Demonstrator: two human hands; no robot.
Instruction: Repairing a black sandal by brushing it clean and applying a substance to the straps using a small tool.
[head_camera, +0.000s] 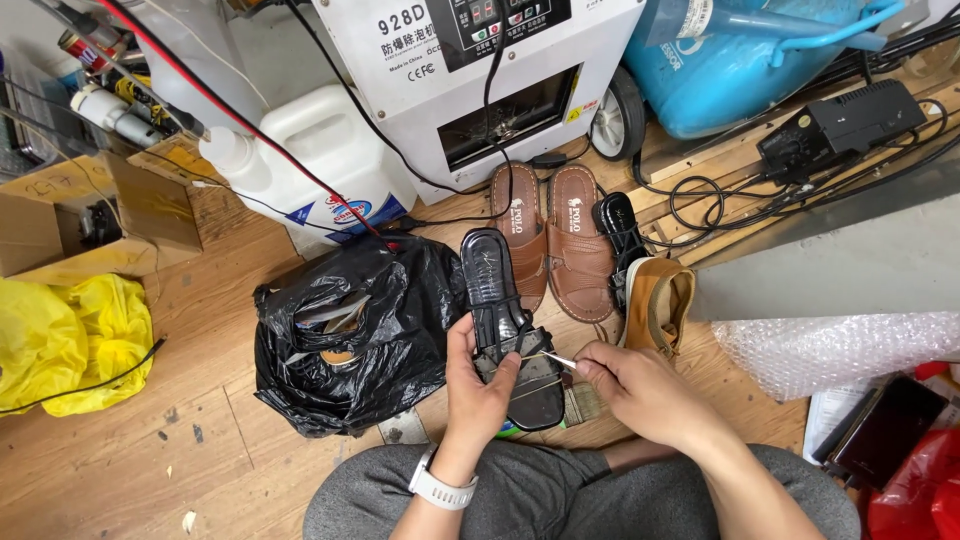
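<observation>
A black strappy sandal (510, 325) is being held above the person's lap, sole side down and toe end pointing away, in front of the grey-trousered knees. The left hand (480, 385) is gripping it from beneath and along its left edge, thumb pressing on the footbed, a white watch (441, 489) showing at the wrist. The right hand (640, 390) is pinching a thin metal tool (553, 358), its tip touching the sandal's straps. Just beyond, a pair of brown sandals (555, 240) is lying on the wooden floor (130, 460), with another black sandal (620, 235) and a tan shoe (660, 300) beside them on the right. A crumpled black plastic bag (350, 330) is sitting to the left, touching the held sandal's edge in view. Farther out, a white machine (480, 80) is standing against a white jug (320, 160), a blue tank (740, 60) is resting at the upper right, and black cables are trailing across wooden boards. A yellow bag (70, 340) is lying at the far left, bubble wrap (840, 350) at the right.
</observation>
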